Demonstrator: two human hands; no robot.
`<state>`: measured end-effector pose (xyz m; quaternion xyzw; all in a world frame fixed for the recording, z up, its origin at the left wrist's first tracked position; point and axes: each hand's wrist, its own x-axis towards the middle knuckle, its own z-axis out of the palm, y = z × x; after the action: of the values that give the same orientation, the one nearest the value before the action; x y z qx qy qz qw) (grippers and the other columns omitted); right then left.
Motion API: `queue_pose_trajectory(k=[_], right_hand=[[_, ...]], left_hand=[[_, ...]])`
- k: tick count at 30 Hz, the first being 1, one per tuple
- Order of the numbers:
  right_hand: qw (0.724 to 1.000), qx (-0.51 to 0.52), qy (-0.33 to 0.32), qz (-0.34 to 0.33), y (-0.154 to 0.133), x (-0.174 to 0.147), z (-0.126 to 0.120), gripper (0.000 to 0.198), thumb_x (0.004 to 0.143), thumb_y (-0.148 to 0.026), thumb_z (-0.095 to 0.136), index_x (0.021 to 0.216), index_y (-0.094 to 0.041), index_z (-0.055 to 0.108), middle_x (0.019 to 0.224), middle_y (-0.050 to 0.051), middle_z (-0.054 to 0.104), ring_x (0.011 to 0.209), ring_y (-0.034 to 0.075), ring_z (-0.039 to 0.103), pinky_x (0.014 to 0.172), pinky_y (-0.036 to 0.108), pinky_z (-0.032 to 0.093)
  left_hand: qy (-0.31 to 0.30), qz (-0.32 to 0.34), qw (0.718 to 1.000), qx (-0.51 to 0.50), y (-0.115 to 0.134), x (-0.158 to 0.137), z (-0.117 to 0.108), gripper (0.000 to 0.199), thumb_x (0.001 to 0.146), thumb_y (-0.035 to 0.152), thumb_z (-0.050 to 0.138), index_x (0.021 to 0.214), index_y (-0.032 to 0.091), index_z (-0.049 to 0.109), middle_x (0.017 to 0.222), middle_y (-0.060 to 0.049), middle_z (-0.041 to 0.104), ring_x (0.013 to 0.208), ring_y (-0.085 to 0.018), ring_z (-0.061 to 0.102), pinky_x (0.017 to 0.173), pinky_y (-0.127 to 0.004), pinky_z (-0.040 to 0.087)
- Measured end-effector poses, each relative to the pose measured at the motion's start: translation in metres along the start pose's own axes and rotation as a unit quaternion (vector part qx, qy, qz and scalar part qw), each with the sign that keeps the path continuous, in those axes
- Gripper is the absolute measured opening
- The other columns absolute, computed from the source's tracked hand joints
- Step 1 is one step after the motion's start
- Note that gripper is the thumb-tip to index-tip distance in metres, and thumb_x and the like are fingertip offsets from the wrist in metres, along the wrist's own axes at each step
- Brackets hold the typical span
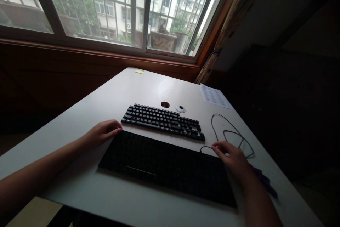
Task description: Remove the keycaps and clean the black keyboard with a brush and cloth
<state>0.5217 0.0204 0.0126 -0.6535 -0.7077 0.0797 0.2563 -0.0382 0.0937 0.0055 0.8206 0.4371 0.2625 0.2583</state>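
Note:
A black keyboard base (170, 170) lies flat near the front edge of the white table, its surface too dark to make out in detail. At its far left corner, my left hand (108, 129) has its fingers curled closed on the edge. My right hand (230, 154) grips the far right corner, thumb and fingers drawn together there. Just behind the base, black keycaps (162, 119) are laid out in rows like a keyboard, with a few gaps at the right.
A black cable (233, 122) loops on the table's right side. Beyond the keycaps are a cable hole (165, 105) and its white ring cover (180, 109). Printed paper (215, 96) lies far right, a yellow note (139, 72) at the back. Purple cloth (265, 181) sits beside my right forearm.

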Motion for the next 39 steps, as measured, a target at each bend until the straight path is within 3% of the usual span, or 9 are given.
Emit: queue_pose_trajectory(k=[9,13,15,18,21,24,27,31,39], right_hand=[[0.997,0.028,-0.068,0.035,0.015,-0.004,-0.009,0.024,0.089,-0.047,0.063,0.088,-0.026,0.076,0.097,0.006,0.074,0.094,0.028,0.069,0.084,0.039,0.054],[0.996,0.018,-0.067,0.055,0.012,-0.004,-0.012,0.027,0.088,-0.048,0.062,0.087,-0.025,0.075,0.097,0.007,0.075,0.096,0.029,0.068,0.087,0.039,0.052],[0.995,0.015,-0.075,0.061,0.009,-0.004,-0.013,0.028,0.088,-0.048,0.061,0.086,-0.024,0.075,0.098,0.007,0.075,0.097,0.029,0.068,0.088,0.039,0.051],[0.994,0.015,-0.083,0.072,0.007,-0.004,-0.014,0.027,0.088,-0.047,0.06,0.086,-0.024,0.075,0.1,0.008,0.075,0.097,0.029,0.067,0.088,0.039,0.05],[0.994,0.015,-0.079,0.08,0.007,-0.005,-0.016,0.026,0.087,-0.047,0.061,0.088,-0.025,0.075,0.101,0.007,0.075,0.098,0.029,0.068,0.089,0.038,0.05],[0.994,0.009,-0.069,0.085,0.008,-0.006,-0.018,0.025,0.084,-0.046,0.063,0.087,-0.025,0.076,0.101,0.006,0.075,0.098,0.029,0.068,0.089,0.038,0.05],[0.994,-0.001,-0.065,0.09,0.006,-0.006,-0.019,0.025,0.083,-0.045,0.062,0.084,-0.024,0.075,0.1,0.007,0.075,0.098,0.029,0.068,0.089,0.038,0.05],[0.994,-0.002,-0.071,0.087,0.005,-0.006,-0.021,0.024,0.084,-0.044,0.061,0.084,-0.024,0.075,0.099,0.007,0.075,0.097,0.028,0.068,0.089,0.038,0.05],[0.991,0.033,-0.089,0.091,0.01,-0.008,-0.019,0.024,0.084,-0.04,0.06,0.088,-0.026,0.079,0.103,0.006,0.074,0.102,0.028,0.067,0.093,0.038,0.049]], left_hand=[[0.029,0.048,0.998,0.029,0.003,-0.002,0.0,0.026,0.101,0.04,0.052,0.102,0.018,0.066,0.099,-0.005,0.063,0.078,-0.014,0.06,0.068,-0.024,0.05],[0.077,0.132,0.984,0.09,0.018,-0.006,-0.001,0.02,0.098,0.033,0.059,0.114,0.022,0.063,0.123,-0.01,0.059,0.112,-0.023,0.058,0.092,-0.037,0.055],[0.038,0.176,0.975,0.129,0.036,-0.008,0.0,0.03,0.094,0.033,0.065,0.122,0.025,0.061,0.136,-0.011,0.055,0.124,-0.027,0.053,0.101,-0.045,0.052],[-0.072,0.233,0.956,0.163,0.072,-0.008,0.008,0.065,0.081,0.044,0.079,0.139,0.029,0.054,0.156,-0.011,0.041,0.141,-0.037,0.039,0.108,-0.055,0.047],[-0.14,0.259,0.94,0.172,0.103,-0.002,0.025,0.097,0.064,0.058,0.088,0.148,0.033,0.047,0.166,-0.01,0.024,0.148,-0.047,0.025,0.115,-0.065,0.036],[-0.191,0.267,0.928,0.179,0.119,0.008,0.044,0.108,0.059,0.064,0.088,0.152,0.033,0.043,0.168,-0.011,0.017,0.149,-0.052,0.017,0.117,-0.073,0.022],[-0.217,0.262,0.922,0.183,0.123,0.016,0.057,0.11,0.06,0.066,0.086,0.154,0.034,0.039,0.169,-0.012,0.014,0.148,-0.054,0.019,0.115,-0.076,0.02],[-0.202,0.247,0.926,0.201,0.12,0.02,0.065,0.108,0.065,0.062,0.084,0.156,0.035,0.033,0.168,-0.015,0.014,0.146,-0.052,0.028,0.115,-0.074,0.022],[-0.155,0.235,0.941,0.188,0.106,0.021,0.077,0.119,0.059,0.064,0.085,0.158,0.031,0.029,0.162,-0.016,0.03,0.136,-0.05,0.037,0.109,-0.065,0.036]])
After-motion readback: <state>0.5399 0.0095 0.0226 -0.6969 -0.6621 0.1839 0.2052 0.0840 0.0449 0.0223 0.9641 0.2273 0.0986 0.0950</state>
